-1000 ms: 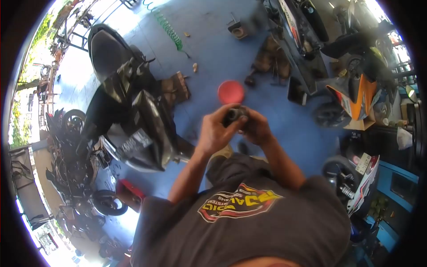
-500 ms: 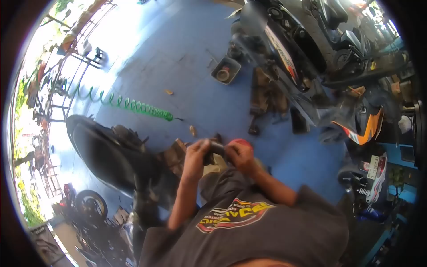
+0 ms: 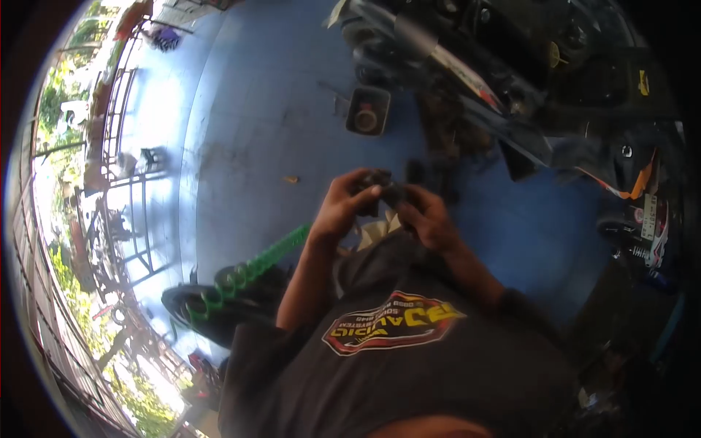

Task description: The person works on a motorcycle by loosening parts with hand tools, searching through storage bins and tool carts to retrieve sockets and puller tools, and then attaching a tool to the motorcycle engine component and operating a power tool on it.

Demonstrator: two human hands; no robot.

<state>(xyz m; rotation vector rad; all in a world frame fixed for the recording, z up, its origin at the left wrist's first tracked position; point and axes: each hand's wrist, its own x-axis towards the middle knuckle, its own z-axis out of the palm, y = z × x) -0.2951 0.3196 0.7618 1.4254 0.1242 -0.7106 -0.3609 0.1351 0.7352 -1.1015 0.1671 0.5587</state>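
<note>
A small dark part (image 3: 382, 190), perhaps a metal or rubber piece, is held in front of my body between both hands; its exact kind is too blurred to make out. My left hand (image 3: 343, 206) is closed around its left side, with the thumb lying on top. My right hand (image 3: 431, 219) pinches the right end, fingers bent and partly hidden. Just below the hands, a pale cream-coloured piece (image 3: 380, 231) shows above my dark shirt.
On the blue floor ahead stands a grey tub (image 3: 367, 111) with round parts inside. A motorcycle (image 3: 467, 73) fills the upper right. A green coiled hose (image 3: 255, 269) crosses a black motorcycle seat (image 3: 193, 303) at left. A small orange-yellow scrap (image 3: 291, 179) lies on the floor.
The camera view has turned, and both hands appear higher in it, still on the dark part. The red round thing beside my right hand is no longer visible.
</note>
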